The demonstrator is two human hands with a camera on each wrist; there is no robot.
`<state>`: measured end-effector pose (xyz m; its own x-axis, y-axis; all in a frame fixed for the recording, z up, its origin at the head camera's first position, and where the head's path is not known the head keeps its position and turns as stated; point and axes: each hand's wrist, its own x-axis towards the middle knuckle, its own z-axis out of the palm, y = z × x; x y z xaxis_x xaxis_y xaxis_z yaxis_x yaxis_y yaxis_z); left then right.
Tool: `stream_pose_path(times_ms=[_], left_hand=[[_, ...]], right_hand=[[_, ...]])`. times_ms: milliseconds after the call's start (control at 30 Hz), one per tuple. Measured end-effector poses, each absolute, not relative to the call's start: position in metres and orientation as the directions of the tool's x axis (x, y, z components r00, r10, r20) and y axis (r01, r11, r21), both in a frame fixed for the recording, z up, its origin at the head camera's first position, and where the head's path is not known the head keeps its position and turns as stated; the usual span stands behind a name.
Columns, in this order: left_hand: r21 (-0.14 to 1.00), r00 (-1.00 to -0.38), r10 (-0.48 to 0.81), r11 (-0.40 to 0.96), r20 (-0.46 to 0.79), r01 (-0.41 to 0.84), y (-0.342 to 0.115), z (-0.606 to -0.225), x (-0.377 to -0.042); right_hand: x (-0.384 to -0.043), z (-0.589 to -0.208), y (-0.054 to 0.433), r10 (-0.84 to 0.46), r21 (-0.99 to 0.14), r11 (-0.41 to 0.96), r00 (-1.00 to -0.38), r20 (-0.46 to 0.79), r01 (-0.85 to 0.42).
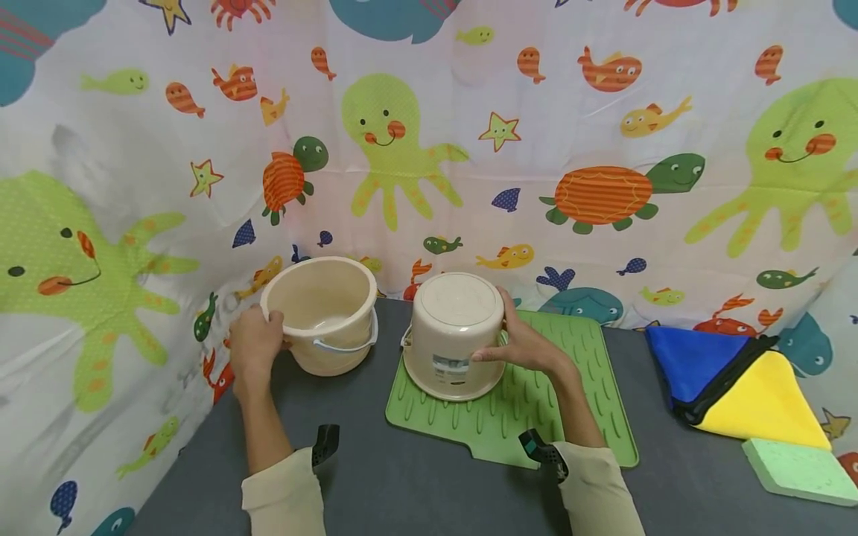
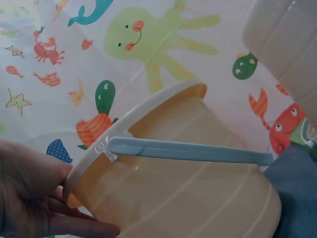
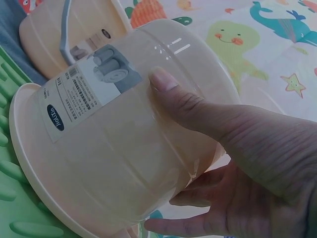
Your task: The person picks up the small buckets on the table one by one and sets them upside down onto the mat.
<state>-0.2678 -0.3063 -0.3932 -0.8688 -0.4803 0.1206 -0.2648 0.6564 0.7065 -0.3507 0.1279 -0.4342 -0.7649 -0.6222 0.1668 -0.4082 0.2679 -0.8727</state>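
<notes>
My left hand (image 1: 257, 346) grips the rim of a cream plastic bucket (image 1: 334, 360) that stands upright on the dark table. In the left wrist view the thumb goes over the rim and fingers lie under it. The bucket's pale blue handle (image 2: 190, 150) hangs down across its side. A second cream bucket (image 1: 439, 331) sits upside down on a green ridged mat (image 1: 576, 365), rim on the mat. My right hand (image 1: 526, 339) holds it by the side, thumb on the wall near the printed label (image 3: 86, 91) and fingers behind it.
At the right lie a blue and yellow cloth (image 1: 771, 402) with black edging and a pale green sponge block (image 1: 801, 473). A white curtain (image 1: 469, 59) with sea-animal prints hangs behind and along the left of the dark table (image 1: 402, 484).
</notes>
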Motion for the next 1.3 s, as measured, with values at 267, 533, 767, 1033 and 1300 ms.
stream_pose_path(times_ms=[267,533,767,1033,1300], left_hand=[[0.754,-0.884,-0.460,0.609,0.085,-0.244,-0.303,-0.394,-0.272],[0.775,-0.861,-0.493,0.589,0.122,-0.227,-0.303,-0.387,-0.268],[0.763,-0.833,-0.509,0.621,0.217,-0.180,-0.304,-0.381,-0.257],[0.754,-0.737,-0.574,0.643,0.357,-0.135,-0.304,-0.367,-0.241],[0.808,-0.649,-0.649,0.582,0.396,-0.089,-0.297,-0.350,-0.228]], right_hand=[[-0.352,-0.436,0.127,-0.627,-0.866,0.276,-0.761,0.167,-0.417],[-0.351,-0.436,0.125,-0.623,-0.873,0.270,-0.765,0.163,-0.407],[-0.347,-0.433,0.128,-0.609,-0.872,0.309,-0.783,0.124,-0.379],[-0.343,-0.426,0.135,-0.592,-0.845,0.391,-0.802,0.072,-0.364],[-0.334,-0.405,0.155,-0.555,-0.816,0.446,-0.829,0.070,-0.368]])
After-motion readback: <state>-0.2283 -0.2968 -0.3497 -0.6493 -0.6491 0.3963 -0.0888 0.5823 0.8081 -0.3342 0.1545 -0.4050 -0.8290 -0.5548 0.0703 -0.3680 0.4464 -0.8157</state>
